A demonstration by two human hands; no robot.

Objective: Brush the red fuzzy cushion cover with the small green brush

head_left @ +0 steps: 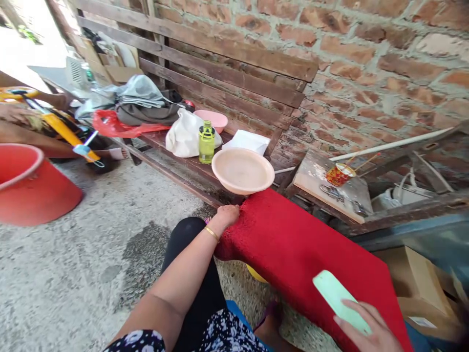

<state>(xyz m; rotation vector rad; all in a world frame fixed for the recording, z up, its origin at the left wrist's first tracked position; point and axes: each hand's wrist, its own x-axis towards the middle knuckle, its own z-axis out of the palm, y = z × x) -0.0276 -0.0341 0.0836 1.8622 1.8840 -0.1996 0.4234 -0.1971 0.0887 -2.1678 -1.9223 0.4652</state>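
My left hand [227, 215] grips the far left corner of a red fuzzy mat [293, 244] that lies stretched in front of me, a gold bangle on the wrist. My right hand [368, 331] sits at the bottom right, fingers around a pale green flat bar, perhaps soap or a brush [339, 299], pressed on the mat's near end. Just beyond the mat, a peach plastic basin [243, 170] rests on the end of a wooden bench [190, 161].
The bench carries a green bottle [206, 142], a white bag [183, 134], a pink bowl [212, 119], folded cloths and a red bag. A red tub [31, 188] stands left. A brick wall, a board with a small cup [339, 174] and cardboard boxes [421, 293] are right.
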